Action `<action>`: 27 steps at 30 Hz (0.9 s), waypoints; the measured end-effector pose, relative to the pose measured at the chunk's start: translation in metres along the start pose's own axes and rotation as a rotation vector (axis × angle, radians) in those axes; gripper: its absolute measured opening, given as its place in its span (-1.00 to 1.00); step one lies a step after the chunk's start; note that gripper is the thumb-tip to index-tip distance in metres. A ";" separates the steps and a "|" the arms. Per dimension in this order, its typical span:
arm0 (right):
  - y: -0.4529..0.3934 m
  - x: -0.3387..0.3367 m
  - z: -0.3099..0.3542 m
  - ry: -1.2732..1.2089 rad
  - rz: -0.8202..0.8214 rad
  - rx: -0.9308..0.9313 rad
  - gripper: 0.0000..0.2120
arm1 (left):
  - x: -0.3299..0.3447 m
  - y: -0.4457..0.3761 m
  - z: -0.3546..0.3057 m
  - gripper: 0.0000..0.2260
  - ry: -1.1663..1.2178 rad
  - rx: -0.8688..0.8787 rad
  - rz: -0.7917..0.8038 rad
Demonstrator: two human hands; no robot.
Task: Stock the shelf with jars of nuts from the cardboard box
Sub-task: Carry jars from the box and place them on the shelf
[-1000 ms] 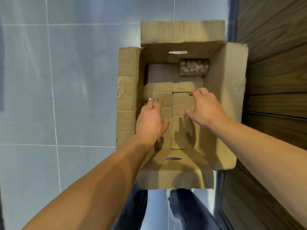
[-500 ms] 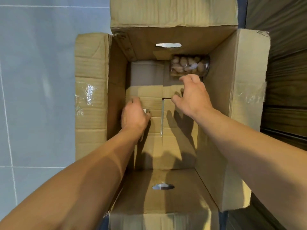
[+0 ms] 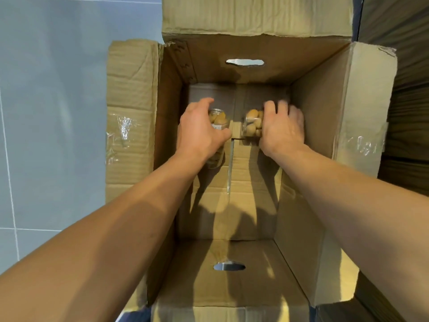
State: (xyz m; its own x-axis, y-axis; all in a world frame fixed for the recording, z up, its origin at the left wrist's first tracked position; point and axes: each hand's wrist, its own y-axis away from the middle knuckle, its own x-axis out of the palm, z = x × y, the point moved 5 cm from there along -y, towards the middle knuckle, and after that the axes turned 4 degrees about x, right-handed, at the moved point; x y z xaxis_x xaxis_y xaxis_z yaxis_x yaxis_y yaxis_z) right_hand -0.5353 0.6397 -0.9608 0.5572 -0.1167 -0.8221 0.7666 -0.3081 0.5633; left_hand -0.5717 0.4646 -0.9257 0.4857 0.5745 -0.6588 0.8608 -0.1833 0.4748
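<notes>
Reaching deep into the open brown cardboard box point(image 3: 313, 126), we are gripping a clear nut-filled jar point(image 3: 218, 118) in our left hand point(image 3: 199, 131) and another point(image 3: 251, 124) in our right hand point(image 3: 282, 131), fingers curled round each; lifting both, either may be slipping or knocking the walls.

Below you a pale grey-blue tiled floor point(image 3: 58, 112) on the left, thin white grout lines point(image 3: 7, 147) crossing it, soft sheen of light on the tiles, dark brown wood-grain panelling point(image 3: 408, 101) down your right edge.
</notes>
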 end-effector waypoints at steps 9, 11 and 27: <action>0.057 -0.014 -0.013 -0.404 0.175 0.125 -0.33 | -0.030 0.042 -0.016 -0.35 -0.003 0.019 0.014; 0.079 -0.039 -0.019 -0.550 0.196 0.181 -0.33 | -0.054 0.062 -0.031 -0.35 0.001 0.035 -0.001; 0.328 -0.325 0.028 -0.580 0.244 -0.045 -0.35 | -0.332 0.287 -0.136 -0.36 0.015 0.076 -0.132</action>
State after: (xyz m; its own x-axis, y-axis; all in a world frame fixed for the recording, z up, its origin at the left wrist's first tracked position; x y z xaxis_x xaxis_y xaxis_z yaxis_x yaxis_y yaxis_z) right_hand -0.4744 0.5501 -0.5110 0.4634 -0.6757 -0.5734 0.6591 -0.1698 0.7327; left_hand -0.5064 0.3301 -0.4912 0.3657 0.6091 -0.7037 0.9263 -0.1648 0.3388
